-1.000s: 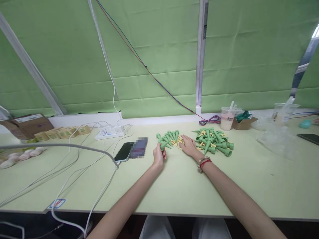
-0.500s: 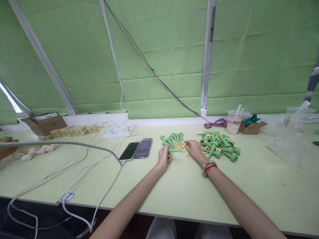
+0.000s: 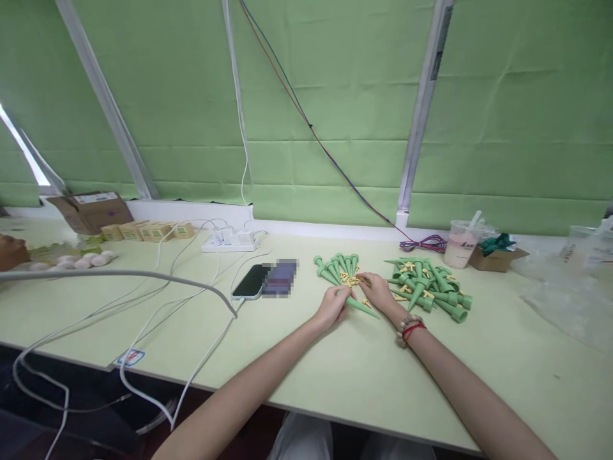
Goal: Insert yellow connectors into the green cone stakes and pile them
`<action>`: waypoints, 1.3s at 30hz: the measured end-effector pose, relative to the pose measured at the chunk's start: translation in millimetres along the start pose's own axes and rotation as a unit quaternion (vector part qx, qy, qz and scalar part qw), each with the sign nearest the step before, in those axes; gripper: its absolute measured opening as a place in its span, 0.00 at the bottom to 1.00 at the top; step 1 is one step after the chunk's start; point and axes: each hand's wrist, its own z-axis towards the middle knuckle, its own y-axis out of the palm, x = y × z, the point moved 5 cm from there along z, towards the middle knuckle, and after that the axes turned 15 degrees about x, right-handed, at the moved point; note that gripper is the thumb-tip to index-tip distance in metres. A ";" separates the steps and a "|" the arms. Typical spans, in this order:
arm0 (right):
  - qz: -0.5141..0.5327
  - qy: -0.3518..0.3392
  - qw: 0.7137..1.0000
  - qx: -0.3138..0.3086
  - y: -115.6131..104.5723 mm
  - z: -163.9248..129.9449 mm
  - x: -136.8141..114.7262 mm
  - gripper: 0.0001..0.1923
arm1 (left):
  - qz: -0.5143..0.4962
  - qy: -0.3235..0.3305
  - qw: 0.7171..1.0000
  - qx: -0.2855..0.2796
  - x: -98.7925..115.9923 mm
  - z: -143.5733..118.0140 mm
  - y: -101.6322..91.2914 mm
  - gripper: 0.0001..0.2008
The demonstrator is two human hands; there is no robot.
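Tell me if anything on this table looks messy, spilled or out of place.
Nothing looks spilled or broken. The green cones lie in a loose jumble with small yellow pieces scattered beside the right hand. White cables sprawl across the table and hang over its front edge.

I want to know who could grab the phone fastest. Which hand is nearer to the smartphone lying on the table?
Left. The left hand holds a green cone just right of the smartphone; the right hand lies farther right, among small yellow pieces.
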 end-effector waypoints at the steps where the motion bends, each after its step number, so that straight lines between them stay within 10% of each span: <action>1: 0.015 0.002 1.000 0.004 0.2 0.4 2.4 0.13 | 0.029 0.020 0.998 -0.046 0.3 -3.8 6.3 0.11; 7: 0.028 -0.018 0.999 0.011 -1.9 -1.2 4.7 0.14 | 0.060 0.074 0.984 -0.148 1.3 -18.2 25.7 0.17; 13: 0.046 -0.023 0.998 -0.029 -1.6 -1.9 -1.8 0.15 | 0.141 0.189 0.970 -0.055 11.0 -5.3 21.0 0.19; 39: 0.273 0.131 0.942 0.143 -61.1 -24.3 4.0 0.25 | -0.010 0.138 0.989 0.047 14.3 11.0 14.2 0.17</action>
